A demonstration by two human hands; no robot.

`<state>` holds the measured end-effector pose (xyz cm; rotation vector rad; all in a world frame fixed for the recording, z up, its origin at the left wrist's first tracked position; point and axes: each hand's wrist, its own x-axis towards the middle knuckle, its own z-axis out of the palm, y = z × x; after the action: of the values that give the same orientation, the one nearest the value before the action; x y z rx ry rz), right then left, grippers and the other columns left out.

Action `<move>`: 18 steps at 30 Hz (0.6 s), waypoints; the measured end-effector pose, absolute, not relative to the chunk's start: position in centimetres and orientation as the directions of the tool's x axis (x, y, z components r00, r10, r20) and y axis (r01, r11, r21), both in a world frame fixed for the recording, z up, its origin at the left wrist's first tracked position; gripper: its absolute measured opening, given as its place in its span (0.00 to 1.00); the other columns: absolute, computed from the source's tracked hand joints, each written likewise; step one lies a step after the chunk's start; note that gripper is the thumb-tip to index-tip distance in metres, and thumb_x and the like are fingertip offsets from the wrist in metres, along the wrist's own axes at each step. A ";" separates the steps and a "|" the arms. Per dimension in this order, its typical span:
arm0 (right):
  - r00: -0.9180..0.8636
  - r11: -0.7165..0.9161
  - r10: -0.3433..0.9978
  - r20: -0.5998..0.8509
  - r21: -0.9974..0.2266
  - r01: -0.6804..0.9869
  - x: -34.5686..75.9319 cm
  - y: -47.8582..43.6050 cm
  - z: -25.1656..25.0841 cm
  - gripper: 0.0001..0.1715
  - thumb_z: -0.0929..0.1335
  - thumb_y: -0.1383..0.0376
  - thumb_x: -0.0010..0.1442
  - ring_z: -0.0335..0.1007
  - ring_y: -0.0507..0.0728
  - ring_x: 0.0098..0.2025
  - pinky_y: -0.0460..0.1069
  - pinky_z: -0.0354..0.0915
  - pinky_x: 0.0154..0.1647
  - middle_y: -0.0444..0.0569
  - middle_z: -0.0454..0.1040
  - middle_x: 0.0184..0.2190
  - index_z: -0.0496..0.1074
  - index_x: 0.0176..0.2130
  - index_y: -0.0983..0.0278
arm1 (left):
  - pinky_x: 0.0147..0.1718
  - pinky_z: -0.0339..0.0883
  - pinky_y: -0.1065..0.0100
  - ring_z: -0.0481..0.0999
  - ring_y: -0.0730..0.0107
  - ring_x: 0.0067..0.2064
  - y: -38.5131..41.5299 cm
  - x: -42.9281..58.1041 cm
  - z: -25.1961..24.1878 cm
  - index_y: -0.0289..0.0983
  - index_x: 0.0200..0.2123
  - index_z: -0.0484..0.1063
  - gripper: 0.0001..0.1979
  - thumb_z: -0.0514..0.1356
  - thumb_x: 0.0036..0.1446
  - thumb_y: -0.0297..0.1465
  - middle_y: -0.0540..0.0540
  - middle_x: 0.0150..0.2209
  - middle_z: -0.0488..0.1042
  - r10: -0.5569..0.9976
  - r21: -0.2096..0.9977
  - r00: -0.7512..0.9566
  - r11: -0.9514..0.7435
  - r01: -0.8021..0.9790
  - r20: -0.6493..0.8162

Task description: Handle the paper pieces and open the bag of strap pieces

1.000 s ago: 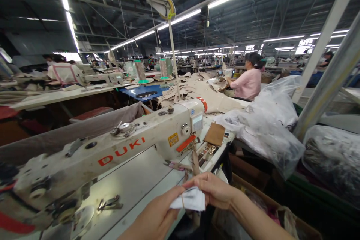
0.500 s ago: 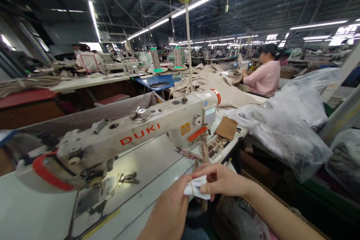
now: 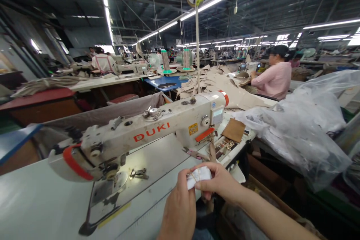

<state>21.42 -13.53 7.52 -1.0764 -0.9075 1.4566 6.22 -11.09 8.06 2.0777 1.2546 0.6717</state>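
A small white bundle, wrapped by a thin tan band, is pinched between both hands in front of the sewing machine's bed. My left hand closes on its left end. At the right end, my right hand grips with thumb below and fingers over the top. What the bundle is made of cannot be made out. Just beyond the hands lie pink-handled snips and a taupe fabric strip. The white sewing machine stands to the left, with a loose metal presser-foot-like part on its bed.
A brown leather piece and metal buckles lie at the table's right end. Clear plastic bags bulge at the right. Beige cut pieces are heaped behind the machine, where a person in pink sits.
The white bundle has been turned in my fingers, so its banded face shows more fully. Both hands stay on it. The camera view has swung slightly left.
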 end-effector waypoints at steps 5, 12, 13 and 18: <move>-0.004 -0.240 0.966 -0.257 -0.895 -0.376 21.0 -13.3 8.1 0.33 0.81 0.59 0.31 0.62 0.45 0.15 0.41 0.62 0.16 0.43 0.74 0.23 0.71 0.37 0.67 | 0.41 0.70 0.62 0.78 0.60 0.44 -10.6 6.0 5.4 0.34 0.51 0.64 0.17 0.45 0.61 0.27 0.38 0.43 0.78 0.810 0.508 0.484 -0.585 0.632 0.330; 0.015 -0.299 0.945 -0.327 -0.879 -0.371 21.7 -12.3 9.1 0.37 0.79 0.66 0.28 0.65 0.48 0.15 0.41 0.62 0.16 0.36 0.71 0.18 0.59 0.35 0.62 | 0.47 0.68 0.57 0.76 0.56 0.48 -9.5 6.7 4.7 0.31 0.55 0.63 0.22 0.44 0.59 0.27 0.33 0.48 0.75 0.805 0.571 0.519 -0.580 0.582 0.289; 0.010 -0.307 0.942 -0.336 -0.872 -0.382 22.0 -12.3 9.3 0.37 0.79 0.66 0.28 0.67 0.49 0.17 0.41 0.63 0.18 0.37 0.71 0.19 0.59 0.35 0.62 | 0.47 0.67 0.57 0.75 0.55 0.49 -9.4 6.9 5.0 0.32 0.54 0.64 0.21 0.46 0.58 0.28 0.34 0.49 0.75 0.819 0.641 0.507 -0.546 0.540 0.270; 0.006 -0.197 0.973 -0.233 -0.835 -0.513 22.8 -13.2 11.3 0.37 0.78 0.68 0.36 0.76 0.56 0.40 0.46 0.70 0.35 0.48 0.72 0.41 0.64 0.45 0.63 | 0.24 0.64 0.68 0.71 0.66 0.24 -9.0 8.6 6.8 0.36 0.47 0.67 0.18 0.54 0.56 0.39 0.50 0.24 0.72 0.922 0.989 0.386 -0.036 0.144 -0.023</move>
<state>22.83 -13.22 11.33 -0.9843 -0.6418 1.5243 8.62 -8.96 6.84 1.4833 1.0088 0.8400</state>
